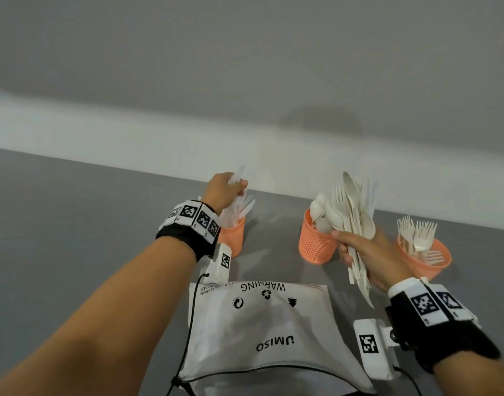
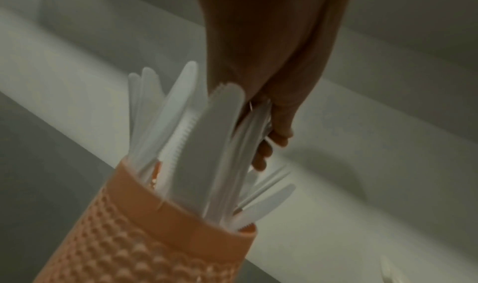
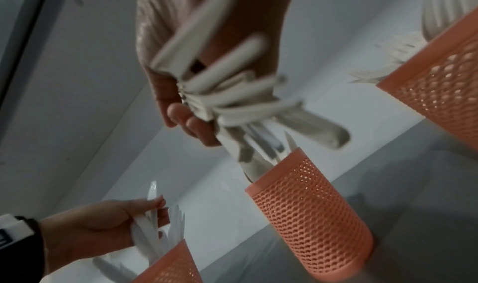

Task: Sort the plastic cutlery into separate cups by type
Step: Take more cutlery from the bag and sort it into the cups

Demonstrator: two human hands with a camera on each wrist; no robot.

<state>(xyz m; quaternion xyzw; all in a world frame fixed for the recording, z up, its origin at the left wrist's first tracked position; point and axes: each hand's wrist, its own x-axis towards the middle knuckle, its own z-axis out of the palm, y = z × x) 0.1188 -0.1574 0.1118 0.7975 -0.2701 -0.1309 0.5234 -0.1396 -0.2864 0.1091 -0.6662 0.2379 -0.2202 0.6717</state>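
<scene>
— Hands first: what do they grip?
— Left hand (image 1: 226,187) pinches a white knife (image 3: 152,193) above the knife cup (image 1: 232,234), near the table's (image 1: 73,224) far edge. Right hand (image 1: 370,258) clenches a mixed cutlery bundle (image 1: 355,224).
— Other cups?
— Spoon cup (image 1: 316,247) mid-table; fork cup (image 1: 429,262) toward the right edge.

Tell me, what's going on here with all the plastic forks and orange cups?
A person is sorting plastic cutlery into three orange cups. The left hand holds a knife above the left cup, which already holds knives. The right hand grips a mixed bundle of cutlery in front of the middle cup, which holds spoons. The right cup holds forks. A white bag lies in front.
</scene>
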